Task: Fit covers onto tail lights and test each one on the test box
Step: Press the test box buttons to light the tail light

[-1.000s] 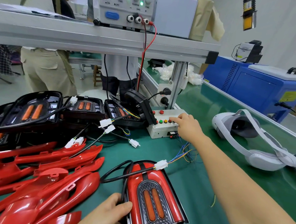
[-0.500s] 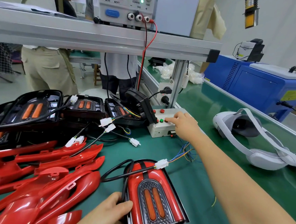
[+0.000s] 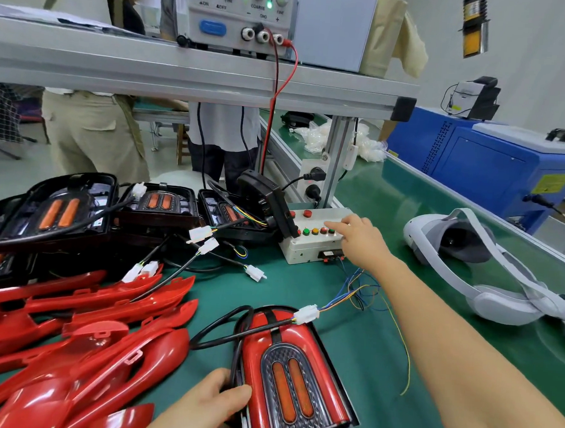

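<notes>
The left hand (image 3: 206, 404) holds the covered tail light (image 3: 294, 380) at the near edge of the green worktop (image 3: 348, 356). Its grip is closed on the lamp's left side, with the thumb laid over the red cover and the fingers tucked beneath. The lamp lies face up. A black cable (image 3: 214, 325) loops from its far end to a white connector (image 3: 306, 314), which is joined to thin coloured wires (image 3: 359, 291) that run to the front of the white test box (image 3: 315, 245).

The right hand (image 3: 359, 238) reaches over that box and its grip holds nothing. The index finger is stretched out with its tip at the right end of the row of coloured buttons (image 3: 315, 231), and the other fingers are loosely bent. Whether the tip presses a button cannot be told.

Left of the covered tail light lies a heap of loose red covers (image 3: 85, 334). Behind them sits a row of black uncovered tail lights (image 3: 59, 210) with cables and white plugs. A white headset (image 3: 463, 258) lies on the worktop right of the test box. On the aluminium shelf (image 3: 184, 72) above stands a bench power supply (image 3: 240, 12), with a red lead (image 3: 274, 107) hanging down from it.
</notes>
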